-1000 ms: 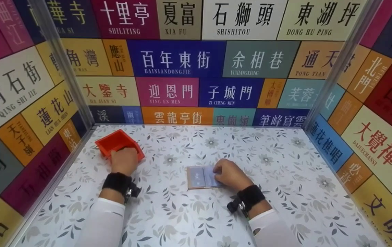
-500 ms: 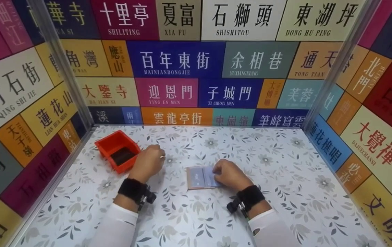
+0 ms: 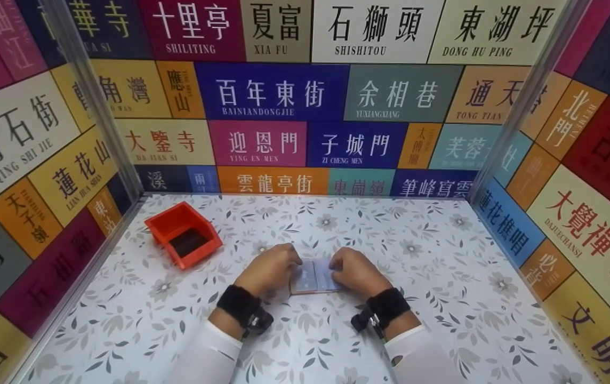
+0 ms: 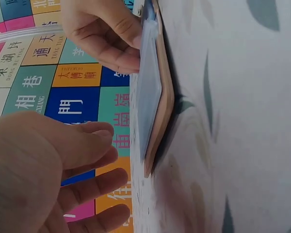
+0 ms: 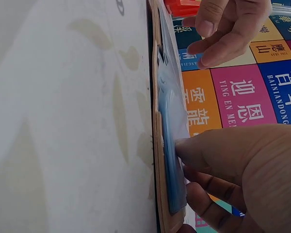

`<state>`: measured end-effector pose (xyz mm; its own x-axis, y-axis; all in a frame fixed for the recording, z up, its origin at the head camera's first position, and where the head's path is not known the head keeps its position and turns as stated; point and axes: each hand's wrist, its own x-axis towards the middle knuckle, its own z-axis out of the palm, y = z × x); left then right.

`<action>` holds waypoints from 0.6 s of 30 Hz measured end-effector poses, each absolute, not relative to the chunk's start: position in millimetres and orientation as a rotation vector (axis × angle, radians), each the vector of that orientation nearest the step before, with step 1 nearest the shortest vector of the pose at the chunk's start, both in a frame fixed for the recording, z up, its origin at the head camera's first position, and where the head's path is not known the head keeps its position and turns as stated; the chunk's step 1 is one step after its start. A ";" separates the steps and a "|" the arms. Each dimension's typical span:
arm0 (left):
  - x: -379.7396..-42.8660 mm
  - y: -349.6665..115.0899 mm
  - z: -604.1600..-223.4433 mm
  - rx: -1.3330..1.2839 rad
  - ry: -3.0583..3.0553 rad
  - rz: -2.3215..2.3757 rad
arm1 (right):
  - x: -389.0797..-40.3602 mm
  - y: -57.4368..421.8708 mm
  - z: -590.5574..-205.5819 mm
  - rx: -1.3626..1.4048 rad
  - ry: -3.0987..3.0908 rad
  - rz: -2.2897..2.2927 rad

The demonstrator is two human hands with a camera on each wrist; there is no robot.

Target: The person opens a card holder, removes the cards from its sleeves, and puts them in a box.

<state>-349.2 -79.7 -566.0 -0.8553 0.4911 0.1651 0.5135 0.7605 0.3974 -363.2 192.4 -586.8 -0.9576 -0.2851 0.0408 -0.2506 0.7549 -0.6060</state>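
An open card holder [image 3: 307, 280] with a tan cover and clear plastic sleeves lies on the table. My right hand [image 3: 362, 271] pinches its right side; in the right wrist view the thumb [image 5: 189, 148] presses on the clear sleeve [image 5: 170, 126]. At the holder's left side is my left hand [image 3: 270, 269]. The left wrist view shows that hand's fingers [image 4: 99, 187] loosely bent and spread, holding nothing, apart from the tan cover [image 4: 160, 138]. A dark flat thing [image 3: 189, 242] lies inside the red bin [image 3: 198, 260]; its kind cannot be told.
The bin stands at the back left of the flower-patterned table [image 3: 417, 330]. Colourful panels with place names form a back wall [image 3: 275, 90] and two side walls around the table. Each wrist wears a black strap with a small camera.
My left hand has come out of the red bin and moved right to the card holder's left side. The dark thing in the bin is now uncovered. My right hand stays at the holder.
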 end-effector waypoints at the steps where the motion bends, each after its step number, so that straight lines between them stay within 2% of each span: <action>1: -347.9 -77.9 -566.7 -0.835 -2.903 -0.675 | -362.9 192.2 -586.1 -0.434 2.891 -0.980; 18: -342.4 -74.8 -570.9 -0.850 -3.020 -0.670 | -362.7 191.3 -585.2 -0.403 2.876 -0.989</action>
